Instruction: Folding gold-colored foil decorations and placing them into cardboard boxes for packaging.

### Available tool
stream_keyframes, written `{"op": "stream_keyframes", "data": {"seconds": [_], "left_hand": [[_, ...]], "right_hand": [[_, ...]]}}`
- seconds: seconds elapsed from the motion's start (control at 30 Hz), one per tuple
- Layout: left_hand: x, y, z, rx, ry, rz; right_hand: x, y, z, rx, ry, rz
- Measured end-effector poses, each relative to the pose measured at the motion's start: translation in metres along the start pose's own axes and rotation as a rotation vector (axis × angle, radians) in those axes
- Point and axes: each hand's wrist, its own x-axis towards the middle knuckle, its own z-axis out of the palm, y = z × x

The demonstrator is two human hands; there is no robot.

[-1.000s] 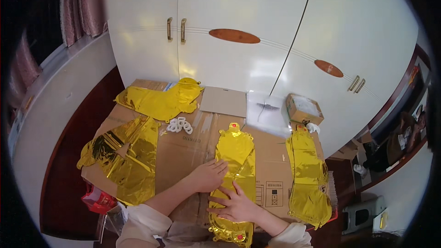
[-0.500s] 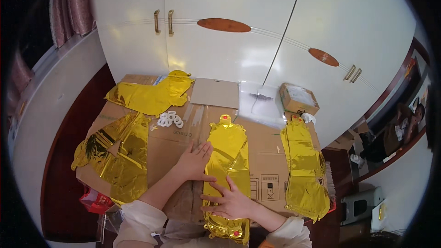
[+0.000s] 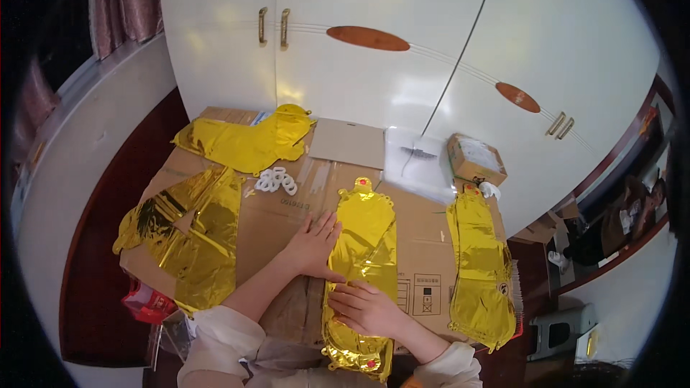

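- The gold foil piece (image 3: 366, 226) looked light, limp and slippery, likely easy to crease; its rims or 12 o'clock tab (image 3: 364, 185) seemed the best holds.
- It lay on cardboard (image 3: 273, 226), at 3 o'clock from the left hand (image 3: 314, 248) and beneath the right hand (image 3: 368, 310).
- The left hand was flat, thumb wide, at the foil's 9 o'clock edge; the right lay palm-down, fingers together; whether it pinched anything, I could not tell.

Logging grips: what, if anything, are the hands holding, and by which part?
Nothing appears held: the left hand lies at the left edge of the middle foil, the right hand on its lower half.
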Motion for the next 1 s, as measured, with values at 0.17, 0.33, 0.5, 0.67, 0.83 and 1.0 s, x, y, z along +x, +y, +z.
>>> {"op": "stream_keyframes", "data": {"seconds": [0.17,0.33,0.5,0.67,0.83,1.0], "left_hand": [[-0.001,-0.001,0.002,-0.008,0.017,0.009],[-0.002,-0.002,0.004,-0.022,0.035,0.009],[-0.002,-0.005,-0.001,-0.042,0.036,0.037],[-0.006,-0.010,-0.014,-0.011,-0.018,0.077],[-0.002,-0.019,-0.006,-0.008,-0.006,0.057],[0.008,-0.031,0.001,-0.096,-0.015,0.016]], "right_hand": [[0.000,0.002,0.003,-0.012,-0.053,-0.050],[-0.001,-0.005,-0.002,0.016,-0.094,-0.041],[0.000,-0.006,-0.004,0.033,-0.096,-0.058],[-0.001,-0.005,-0.005,0.060,-0.114,-0.055],[-0.004,-0.006,-0.002,0.056,-0.115,-0.051],[-0.007,-0.006,0.000,-0.011,-0.136,-0.063]]}}
